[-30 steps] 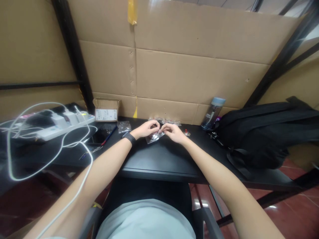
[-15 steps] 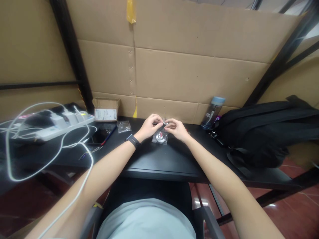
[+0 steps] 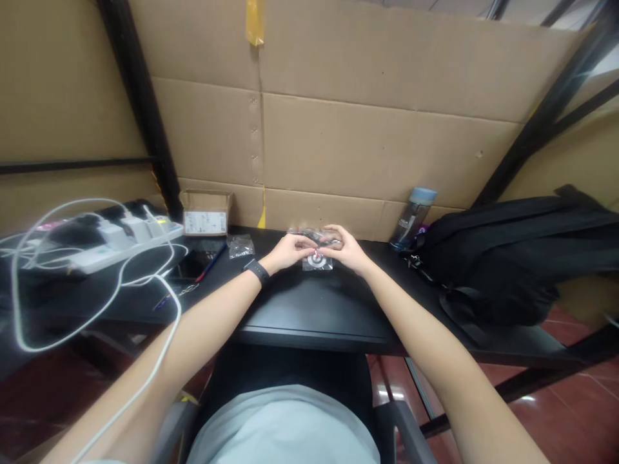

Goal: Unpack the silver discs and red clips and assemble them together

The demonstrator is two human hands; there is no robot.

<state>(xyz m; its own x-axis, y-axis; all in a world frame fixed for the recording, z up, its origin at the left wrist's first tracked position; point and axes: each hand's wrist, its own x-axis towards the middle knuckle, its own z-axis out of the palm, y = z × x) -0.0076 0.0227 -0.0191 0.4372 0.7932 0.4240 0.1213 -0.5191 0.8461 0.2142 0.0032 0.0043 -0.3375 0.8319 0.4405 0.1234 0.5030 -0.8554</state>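
A small clear plastic bag (image 3: 327,263) with a round white-and-silver piece (image 3: 316,261) in it lies low over the black table, a bit of red showing at its upper part. My left hand (image 3: 290,251), with a black wristband, pinches the bag's upper edge from the left. From the right, my right hand (image 3: 349,252) grips the same edge, thumb close to the other thumb and fingers curved behind. More crinkled clear plastic (image 3: 304,232) shows just beyond the fingers; its contents are too small to make out.
Left of my hands are another clear packet (image 3: 240,245), an open cardboard box (image 3: 206,216), a dark phone-like slab (image 3: 193,258), a pen (image 3: 211,263) and a power strip (image 3: 120,245) with white cables. A bottle (image 3: 411,222) and black backpack (image 3: 503,251) stand right.
Both hands have come lower and a little toward me, their thumbs now at the top of the bag with the round piece. That bag has shifted slightly right and away; more plastic shows behind.
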